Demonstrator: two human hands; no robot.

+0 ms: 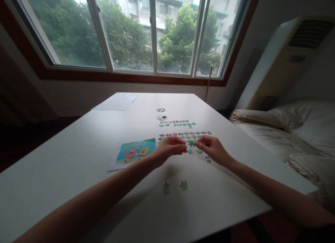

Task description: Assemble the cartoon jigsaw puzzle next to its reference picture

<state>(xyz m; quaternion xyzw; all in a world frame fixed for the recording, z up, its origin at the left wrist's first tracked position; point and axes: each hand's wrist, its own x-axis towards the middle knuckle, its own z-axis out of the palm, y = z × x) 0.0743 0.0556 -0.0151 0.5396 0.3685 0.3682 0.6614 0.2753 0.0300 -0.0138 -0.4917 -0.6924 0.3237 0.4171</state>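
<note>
Above the white table, my two hands face each other with the fingers drawn in. My right hand [212, 147] is pinched at the edge of a green puzzle piece [192, 143]. Just left of that piece are the closed fingertips of my left hand [170, 147]; whether they grip anything is hidden. Beyond and under the hands, rows of small colourful puzzle pieces [193, 133] are spread out. Nearer to me lie two loose green pieces, one puzzle piece [166, 188] on the left and another puzzle piece [184, 185] on the right.
A cartoon picture sheet [136, 150] lies left of my left hand. White papers [115, 101] are at the far left of the table [78, 159]. Two round items, one a disc [161, 117], sit beyond the pieces. A sofa [288, 128] stands to the right.
</note>
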